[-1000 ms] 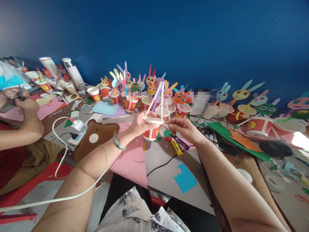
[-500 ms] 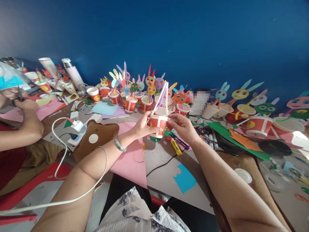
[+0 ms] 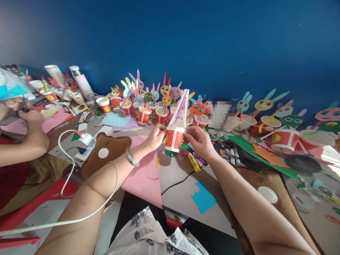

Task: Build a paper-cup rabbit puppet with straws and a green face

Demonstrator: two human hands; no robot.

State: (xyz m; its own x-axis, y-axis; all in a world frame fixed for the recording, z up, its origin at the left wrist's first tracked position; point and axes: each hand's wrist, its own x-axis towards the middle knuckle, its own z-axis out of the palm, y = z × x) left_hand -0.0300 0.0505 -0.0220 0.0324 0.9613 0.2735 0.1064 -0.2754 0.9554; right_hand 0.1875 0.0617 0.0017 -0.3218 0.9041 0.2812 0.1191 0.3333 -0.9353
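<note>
A red and white paper cup (image 3: 174, 140) is held up between my two hands over the table. Pale and purple paper strips (image 3: 182, 104) rise from its rim and meet in a peak. My left hand (image 3: 156, 137) is closed at the left side of the rim, fingers curled in a pinch. On the opposite side, my right hand (image 3: 198, 140) pinches at the cup's right edge, where a strip end meets the rim. Beneath the cup a round green paper piece (image 3: 170, 153) shows in part. Just right of it lies a yellow tube (image 3: 193, 163).
Several cups with paper animal heads (image 3: 166, 100) line the blue wall. Pink paper (image 3: 143, 170) and a blue scrap (image 3: 203, 198) lie in front. A white cable (image 3: 79, 220) crosses my left forearm. At left, another person's hands (image 3: 29, 115) hold scissors.
My left thumb has drawn back from the cup's front to its left side, uncovering the printed side. The cup and strips have shifted slightly. My right hand stays at the right edge.
</note>
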